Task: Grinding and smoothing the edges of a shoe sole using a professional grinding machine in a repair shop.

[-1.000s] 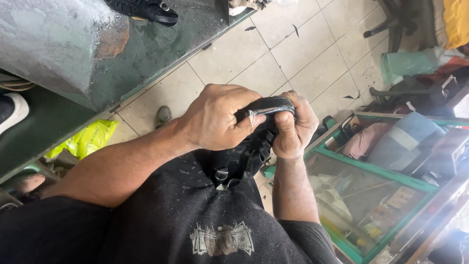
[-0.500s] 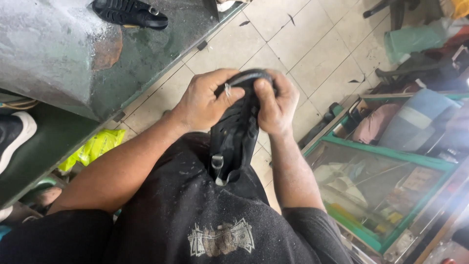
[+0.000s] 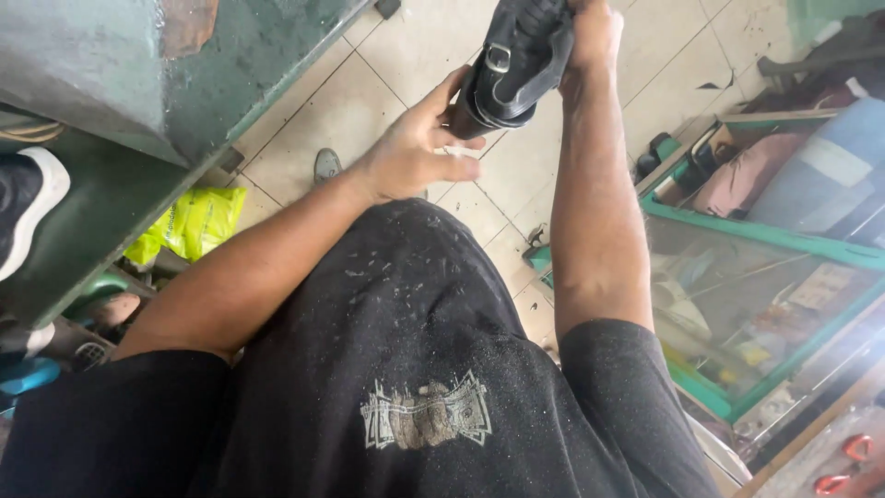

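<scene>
Change vs half a second back: both hands were clamped on the black sandal right over the lap, now it's lifted up and away, out toward the top edge of the view. Right hand (image 3: pixel 595 37) is closed around the upper end of the black sandal (image 3: pixel 516 60), partly cut off by the frame edge; the sandal hangs from that grip over the tiled floor (image 3: pixel 369 101), buckled strap facing the camera, sole end pointing down-left. Left hand (image 3: pixel 415 152) has let go: fingers spread loosely, fingertips just touching or nearly touching the lower end of the sandal, can't tell which; something thin and pale sits between its fingers, too small to identify. So the two-handed working grip has broken into a one-hand hold with the left only steadying, which reads to me like a pause to look the piece over or turn it, not continued pressing. Black shirt (image 3: pixel 396 369) is dusted with pale flecks. Surroundings: green worktable (image 3: pixel 212 65) to the left, a black and white shoe (image 3: pixel 28 207) at its edge, yellow plastic bag (image 3: pixel 189 221) below, green-framed glass cabinet (image 3: pixel 737 304) to the right
</scene>
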